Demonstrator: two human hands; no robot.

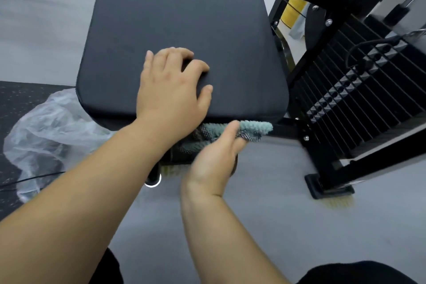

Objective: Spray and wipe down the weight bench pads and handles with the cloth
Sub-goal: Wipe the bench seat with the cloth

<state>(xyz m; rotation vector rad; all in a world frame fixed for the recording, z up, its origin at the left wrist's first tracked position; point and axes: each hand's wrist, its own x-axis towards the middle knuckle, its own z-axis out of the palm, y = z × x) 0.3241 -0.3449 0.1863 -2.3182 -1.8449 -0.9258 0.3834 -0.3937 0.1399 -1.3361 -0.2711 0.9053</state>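
Along the near edge of the bench pad (179, 18) I've got my right hand (214, 159) pinching the teal cloth (253, 128) against the underside lip. My left hand (171, 85) is spread flat and empty on top. Best bet: keep bracing and drag the cloth along the whole edge. Count: one pad, one cloth, one plastic bag (53, 127).

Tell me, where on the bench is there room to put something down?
The black padded bench top is bare beyond the left hand, which rests near its near edge. Under that edge it is crowded: the right hand holds the teal bumpy cloth there. The grey floor nearby is bare too.
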